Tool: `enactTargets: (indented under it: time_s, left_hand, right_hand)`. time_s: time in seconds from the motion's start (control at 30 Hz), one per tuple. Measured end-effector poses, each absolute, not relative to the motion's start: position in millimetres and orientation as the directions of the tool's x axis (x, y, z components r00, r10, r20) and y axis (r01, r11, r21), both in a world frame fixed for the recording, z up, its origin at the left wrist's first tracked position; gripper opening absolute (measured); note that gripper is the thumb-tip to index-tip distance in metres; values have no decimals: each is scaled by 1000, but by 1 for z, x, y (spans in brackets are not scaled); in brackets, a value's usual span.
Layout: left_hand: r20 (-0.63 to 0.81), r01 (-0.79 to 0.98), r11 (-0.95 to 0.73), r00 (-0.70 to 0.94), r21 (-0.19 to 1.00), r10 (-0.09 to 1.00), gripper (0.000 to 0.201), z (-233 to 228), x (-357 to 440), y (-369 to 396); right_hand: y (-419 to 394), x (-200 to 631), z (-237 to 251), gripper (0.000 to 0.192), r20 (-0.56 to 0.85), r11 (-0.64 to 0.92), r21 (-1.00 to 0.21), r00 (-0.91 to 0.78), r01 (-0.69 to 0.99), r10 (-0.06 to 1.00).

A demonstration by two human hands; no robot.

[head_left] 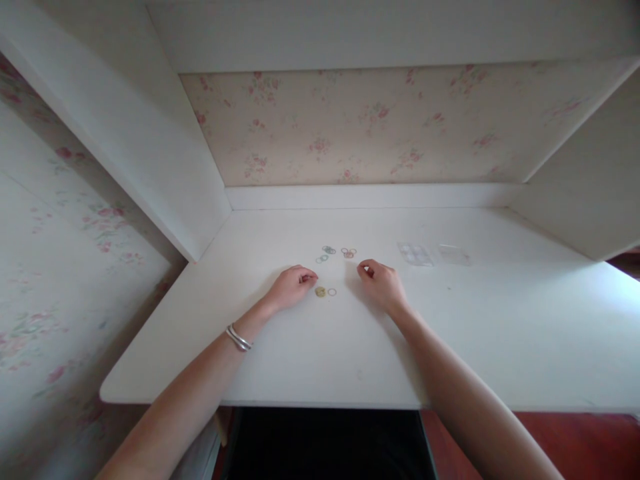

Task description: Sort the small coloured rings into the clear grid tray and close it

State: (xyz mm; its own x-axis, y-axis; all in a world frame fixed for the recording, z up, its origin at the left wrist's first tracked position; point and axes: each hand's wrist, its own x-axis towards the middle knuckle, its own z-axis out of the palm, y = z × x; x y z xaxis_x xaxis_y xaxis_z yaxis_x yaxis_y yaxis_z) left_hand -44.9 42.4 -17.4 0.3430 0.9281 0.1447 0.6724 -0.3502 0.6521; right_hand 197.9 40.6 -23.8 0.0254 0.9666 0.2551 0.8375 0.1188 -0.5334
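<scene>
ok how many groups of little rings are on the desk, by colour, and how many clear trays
blue-green ring clusters: 1
pink-red ring clusters: 1
yellow ring clusters: 1
clear plastic trays: 2
total: 5
Single rings are too small to count.

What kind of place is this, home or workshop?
Probably a home, at a built-in white desk set in an alcove. Floral wallpaper covers the back wall, and both hands, left hand and right hand, rest beside small coloured rings and a clear tray.
</scene>
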Motion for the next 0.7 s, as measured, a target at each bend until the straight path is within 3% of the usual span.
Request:
enactTargets:
  time_s: [0.17, 0.43, 0.7]
  left_hand:
    - [195, 701, -486, 457, 522, 868, 24, -7, -10, 67]
    - [170, 832, -490, 460, 260, 872, 27, -7, 39, 100]
    - [148, 869, -440, 416, 226, 897, 32, -12, 54, 104]
  right_hand:
    - [40, 200, -21, 21, 233, 91, -516, 37, 852, 972]
    - [38, 202, -20, 27, 246, 92, -497, 39, 863, 968]
    - [34, 199, -19, 31, 248, 144, -436, -35, 888, 968]
